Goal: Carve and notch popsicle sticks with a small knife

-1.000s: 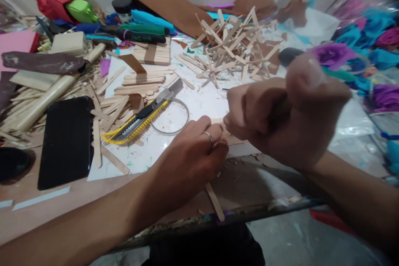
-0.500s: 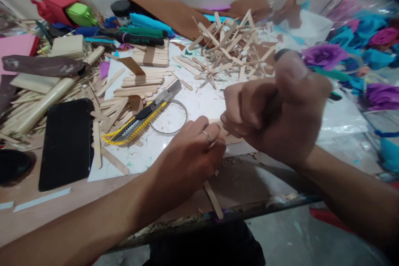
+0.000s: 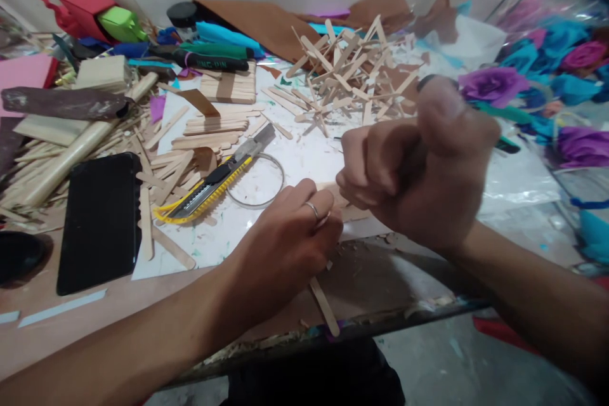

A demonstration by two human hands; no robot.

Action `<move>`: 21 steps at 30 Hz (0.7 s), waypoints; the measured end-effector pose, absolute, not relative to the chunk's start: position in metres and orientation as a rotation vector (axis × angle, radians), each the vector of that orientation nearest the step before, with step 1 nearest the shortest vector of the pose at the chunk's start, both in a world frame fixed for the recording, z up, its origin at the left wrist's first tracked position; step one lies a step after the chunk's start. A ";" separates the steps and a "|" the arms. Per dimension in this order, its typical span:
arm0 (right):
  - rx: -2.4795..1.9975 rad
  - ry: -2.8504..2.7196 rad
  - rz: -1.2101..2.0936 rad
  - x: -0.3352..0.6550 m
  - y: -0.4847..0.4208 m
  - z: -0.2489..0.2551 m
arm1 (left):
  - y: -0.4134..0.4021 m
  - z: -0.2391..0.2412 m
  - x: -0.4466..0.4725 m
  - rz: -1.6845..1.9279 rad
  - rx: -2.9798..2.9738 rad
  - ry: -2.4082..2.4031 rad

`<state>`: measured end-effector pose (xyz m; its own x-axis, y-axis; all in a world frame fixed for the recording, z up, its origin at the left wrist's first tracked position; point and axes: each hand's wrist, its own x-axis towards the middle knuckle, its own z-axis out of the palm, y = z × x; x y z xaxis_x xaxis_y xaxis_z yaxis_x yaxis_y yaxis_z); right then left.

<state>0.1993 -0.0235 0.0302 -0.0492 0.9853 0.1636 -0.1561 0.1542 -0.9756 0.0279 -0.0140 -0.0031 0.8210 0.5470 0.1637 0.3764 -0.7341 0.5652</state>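
My left hand (image 3: 297,238), a ring on one finger, is closed and rests low over the front of the work area. From under its curled fingers a wooden craft stick (image 3: 325,309) sticks out toward the table edge. Another pale strip of wood (image 3: 328,186) shows between the two hands, partly hidden. My right hand (image 3: 419,165) is a fist, thumb on top, just right of the left one. A dark tip shows behind its thumb; the rest of what it grips is hidden. Left of the hands lie a yellow box cutter (image 3: 214,181) and a thin ring (image 3: 255,205).
A loose heap of craft sticks (image 3: 345,70) lies behind the hands. Stacked sticks (image 3: 227,85), a black phone-like slab (image 3: 99,222) and markers (image 3: 216,60) are to the left. Purple and blue paper flowers (image 3: 495,85) crowd the right. White paper (image 3: 190,241) covers part of the table.
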 end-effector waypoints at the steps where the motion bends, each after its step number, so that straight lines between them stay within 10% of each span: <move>1: -0.940 -1.190 1.197 0.198 -0.025 0.030 | -0.014 -0.003 0.028 0.438 2.506 0.670; 21: -0.607 -0.941 1.208 0.200 -0.023 0.018 | -0.008 -0.021 0.024 0.733 2.809 0.486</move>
